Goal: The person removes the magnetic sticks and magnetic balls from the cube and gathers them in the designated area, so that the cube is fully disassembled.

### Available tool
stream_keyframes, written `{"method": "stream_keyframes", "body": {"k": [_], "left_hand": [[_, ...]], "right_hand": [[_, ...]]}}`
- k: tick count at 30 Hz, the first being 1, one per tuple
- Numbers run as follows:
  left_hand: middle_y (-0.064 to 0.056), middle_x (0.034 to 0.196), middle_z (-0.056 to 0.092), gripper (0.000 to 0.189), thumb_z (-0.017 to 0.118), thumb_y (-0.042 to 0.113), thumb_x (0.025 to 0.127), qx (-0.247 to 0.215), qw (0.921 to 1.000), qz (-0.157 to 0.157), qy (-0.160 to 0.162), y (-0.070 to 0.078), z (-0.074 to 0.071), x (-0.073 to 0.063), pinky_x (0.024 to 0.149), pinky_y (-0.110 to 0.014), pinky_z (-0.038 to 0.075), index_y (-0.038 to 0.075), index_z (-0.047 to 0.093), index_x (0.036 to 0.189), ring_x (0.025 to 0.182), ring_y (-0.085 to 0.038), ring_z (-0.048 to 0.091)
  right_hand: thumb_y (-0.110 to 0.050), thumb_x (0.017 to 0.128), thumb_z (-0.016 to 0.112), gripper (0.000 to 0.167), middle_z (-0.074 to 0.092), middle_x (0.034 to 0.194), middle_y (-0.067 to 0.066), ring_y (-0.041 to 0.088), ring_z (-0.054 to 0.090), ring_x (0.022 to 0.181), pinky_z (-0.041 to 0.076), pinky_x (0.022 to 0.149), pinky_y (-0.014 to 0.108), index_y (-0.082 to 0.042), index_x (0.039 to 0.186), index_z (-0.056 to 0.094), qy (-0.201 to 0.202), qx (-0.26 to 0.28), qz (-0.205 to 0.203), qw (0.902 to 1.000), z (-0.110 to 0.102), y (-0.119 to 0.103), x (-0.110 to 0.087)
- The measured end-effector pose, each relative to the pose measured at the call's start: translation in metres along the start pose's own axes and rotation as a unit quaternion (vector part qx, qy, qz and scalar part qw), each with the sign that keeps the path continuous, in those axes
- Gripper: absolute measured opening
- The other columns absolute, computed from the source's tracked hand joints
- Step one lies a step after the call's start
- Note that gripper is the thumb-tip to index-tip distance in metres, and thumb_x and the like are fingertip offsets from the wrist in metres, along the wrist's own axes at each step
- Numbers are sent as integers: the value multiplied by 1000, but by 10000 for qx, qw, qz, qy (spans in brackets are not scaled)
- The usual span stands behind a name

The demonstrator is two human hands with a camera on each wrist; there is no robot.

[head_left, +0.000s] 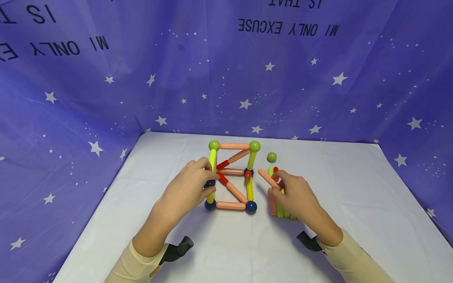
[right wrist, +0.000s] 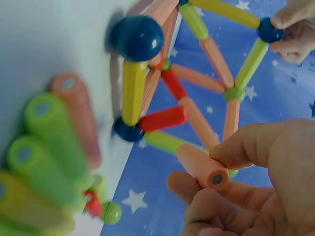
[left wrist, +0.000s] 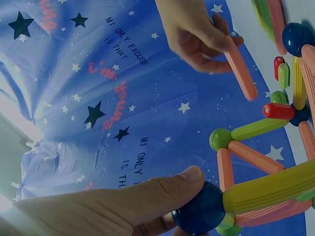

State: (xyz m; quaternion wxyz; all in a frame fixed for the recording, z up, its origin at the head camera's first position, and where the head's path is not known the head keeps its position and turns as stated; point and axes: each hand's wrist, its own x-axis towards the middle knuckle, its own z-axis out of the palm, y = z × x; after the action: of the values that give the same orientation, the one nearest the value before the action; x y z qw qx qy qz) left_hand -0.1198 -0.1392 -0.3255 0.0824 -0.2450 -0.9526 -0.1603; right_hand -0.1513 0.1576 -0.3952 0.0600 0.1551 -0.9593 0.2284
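Note:
On the white table stands a frame of magnetic rods and balls (head_left: 231, 205), with salmon, red, yellow and green rods joined by green and dark blue balls. My left hand (head_left: 189, 182) is at its left side. Thumb and fingers there pinch a dark blue ball (left wrist: 199, 209), which has a yellow rod (left wrist: 270, 189) attached. To the right of the frame, my right hand (head_left: 297, 194) pinches a salmon magnetic rod (right wrist: 201, 166) between thumb and fingers. This rod is apart from the frame, and its round metal-centred end shows in the right wrist view.
Beneath my right hand lies a row of loose rods (head_left: 279, 210) in salmon, green and yellow, partly hidden. Short red (head_left: 275, 169) and green pieces lie just behind them. A loose green ball (head_left: 271, 157) sits farther back. Purple star-printed cloth (head_left: 244, 86) hangs around the table.

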Motion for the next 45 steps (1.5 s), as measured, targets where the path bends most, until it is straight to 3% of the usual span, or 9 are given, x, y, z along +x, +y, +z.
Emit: {"method": "stream_keyframes", "body": {"k": [5,12,21,28,35,45], "left_hand": [[0,98,55,28,86,14,75,-9,10000,-22,-14,0,0,0,69,-25,46,15,78,101,82,-18,49],[-1,98,55,28,86,13,75,-15,10000,38,24,-2,-1,-1,69,-27,45,13,78,101,81,-18,49],[-2,98,56,27,86,12,74,-10,9999,96,68,-3,0,-1,68,-27,45,12,78,100,79,-19,50],[-2,97,55,28,87,13,73,16,9999,139,66,-3,0,0,68,-28,45,12,78,100,79,-20,50],[-2,97,55,28,87,13,73,37,9998,179,118,-3,1,0,69,-28,46,12,78,99,78,-20,50],[-2,98,55,28,87,13,73,29,9998,170,121,-2,1,0,70,-28,46,12,78,99,80,-20,50]], "right_hand": [[-13,85,61,26,57,68,-2,11,43,45,37,40,27,-7,111,62,76,12,190,9998,-7,19,-12],[-16,85,62,26,58,69,1,13,45,47,38,43,30,-5,109,62,94,-202,563,9982,-14,41,-26],[-15,84,61,30,55,65,1,15,45,48,38,43,31,0,110,61,-267,-332,1125,9927,-17,62,-45],[-17,82,62,29,53,64,0,15,45,49,37,44,30,0,105,58,-828,-453,1443,9850,-11,70,-58],[-20,84,64,21,58,67,0,15,49,52,40,47,31,-3,96,60,-975,-381,1375,9850,-5,69,-59],[-21,90,60,19,55,61,-4,13,48,47,40,45,30,-5,97,63,-681,-546,1034,9908,-9,59,-40]]}}
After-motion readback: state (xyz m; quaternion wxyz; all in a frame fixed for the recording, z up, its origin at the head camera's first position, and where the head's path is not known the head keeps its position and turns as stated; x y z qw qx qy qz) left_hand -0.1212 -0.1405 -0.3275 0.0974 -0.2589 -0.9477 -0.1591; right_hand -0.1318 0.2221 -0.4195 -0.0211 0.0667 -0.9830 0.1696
